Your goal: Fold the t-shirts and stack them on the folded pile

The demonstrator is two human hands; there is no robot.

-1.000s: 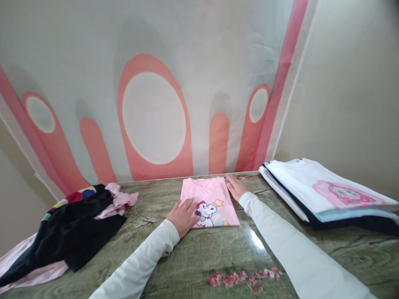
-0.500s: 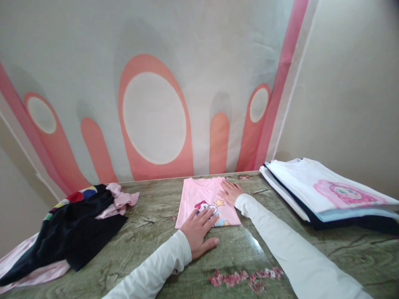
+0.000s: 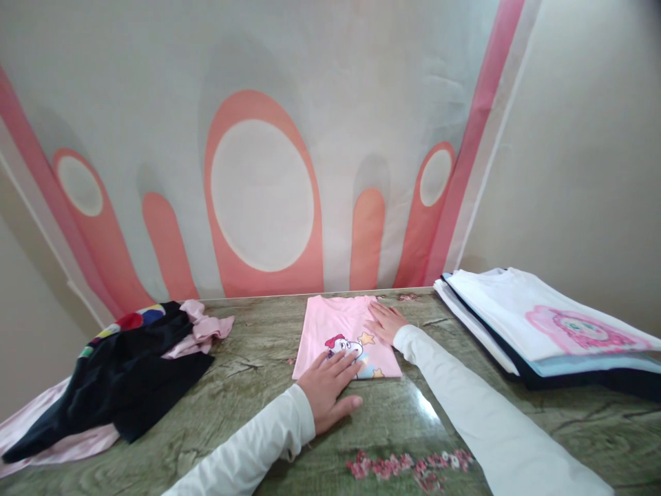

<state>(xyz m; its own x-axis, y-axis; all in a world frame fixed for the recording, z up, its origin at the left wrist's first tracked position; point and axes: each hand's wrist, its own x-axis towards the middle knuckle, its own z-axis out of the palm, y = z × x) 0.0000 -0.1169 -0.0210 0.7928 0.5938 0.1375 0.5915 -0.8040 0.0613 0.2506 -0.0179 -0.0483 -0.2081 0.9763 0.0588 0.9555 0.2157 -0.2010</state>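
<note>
A person's left hand (image 3: 325, 393) and right hand (image 3: 387, 324), in white sleeves (image 3: 268, 437), lie on a folded pink T-shirt (image 3: 345, 322) at the middle of a wood-patterned surface (image 3: 258, 344). A second earlier, the left hand rested on the shirt's lower left edge, toward 8 o'clock, and the right stood along its upper side at 2 o'clock; now the left reaches in from 7 o'clock and the right lies on the cloth itself. Over the last half second both have stayed put, the whole scene sitting slightly farther right in view.

The left grip is spread flat, thumb pointing toward 3 o'clock beyond the near edge; the right grip is likewise flat, fingers loosely parted.

The shirt forms a neat block, broader at its near edge, its round neckline at 12 o'clock. A white cartoon dog (image 3: 349, 345) with a red bow, partly covered by the left fingers, fills the front beside yellow stars (image 3: 366, 338).

Well apart at 9 o'clock, a black garment (image 3: 144, 386) slumps over pink cloth (image 3: 206, 327); at 3 o'clock lies a stack of folded shirts (image 3: 516, 310), white on top.
</note>
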